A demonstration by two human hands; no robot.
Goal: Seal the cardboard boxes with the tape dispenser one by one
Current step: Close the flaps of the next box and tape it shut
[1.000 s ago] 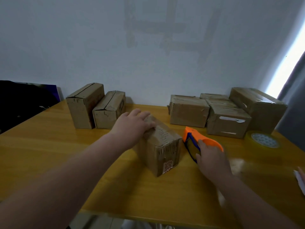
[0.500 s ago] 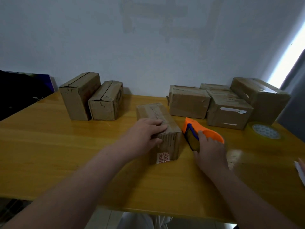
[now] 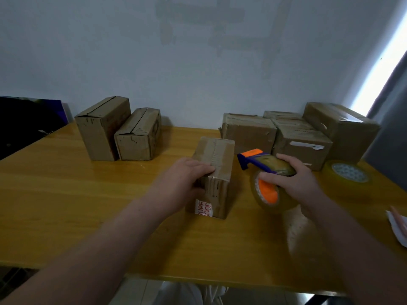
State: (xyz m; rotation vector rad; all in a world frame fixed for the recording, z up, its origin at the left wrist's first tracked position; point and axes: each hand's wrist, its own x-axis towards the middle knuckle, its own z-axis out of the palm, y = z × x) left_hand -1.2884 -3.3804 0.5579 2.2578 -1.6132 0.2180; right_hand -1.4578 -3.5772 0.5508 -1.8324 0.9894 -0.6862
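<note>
1. At the far left of the surface [image 3: 66,194], two cardboard boxes [image 3: 103,128] stand side by side near the wall.
2. The left hand [image 3: 182,181] reaches forward with the forearm stretched. Its grip is clamped on the middle box [image 3: 217,155], with the fingers across the top and the thumb on the front face.
3. The middle box stands on the surface, its long side pointing to the wall.
4. Just beside it, the tape dispenser [image 3: 253,158] is tilted, with its blue nose toward the box but apart from it.
5. The right hand [image 3: 295,179] has its grip closed around the dispenser, fingers over the top.
6. Behind it stands a group of boxes [image 3: 248,133]. A spare tape roll [image 3: 350,172] lies flat further right.
</note>
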